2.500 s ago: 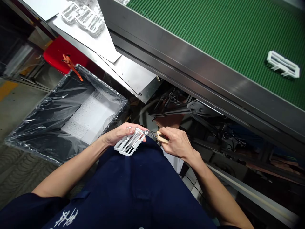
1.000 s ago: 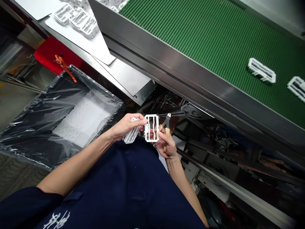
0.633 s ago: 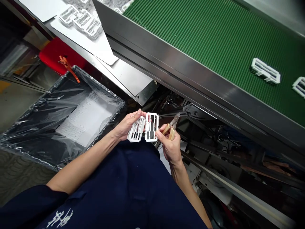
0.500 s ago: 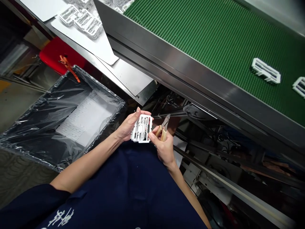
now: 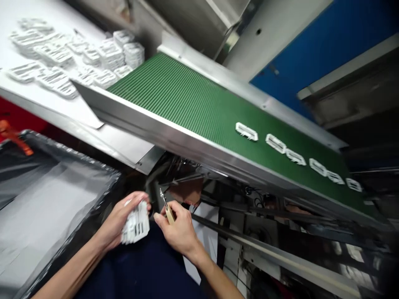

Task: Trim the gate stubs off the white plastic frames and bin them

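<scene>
While the left hand (image 5: 117,221) clenches a small bundle of white moulded plastic frames (image 5: 136,227), the right hand (image 5: 178,233) grips a pair of wood-handled steel cutters (image 5: 168,212), its fingers curled around the pale handle. The bundle sits at lower centre of the frame, held in the left fingers just beside the cutters, above a dark navy garment (image 5: 134,270). Its long axis tilts, with the top leaning right, while the narrow steel tip of the cutters points up and slightly left. To the lower left lies a black bin lined with clear plastic sheeting (image 5: 71,155). A green slatted conveyor belt (image 5: 187,99) with a steel edge crosses the middle, carrying a row of similar white frames (image 5: 246,131) toward the right. More white frames lie heaped on a steel table (image 5: 52,54) at upper left.
</scene>
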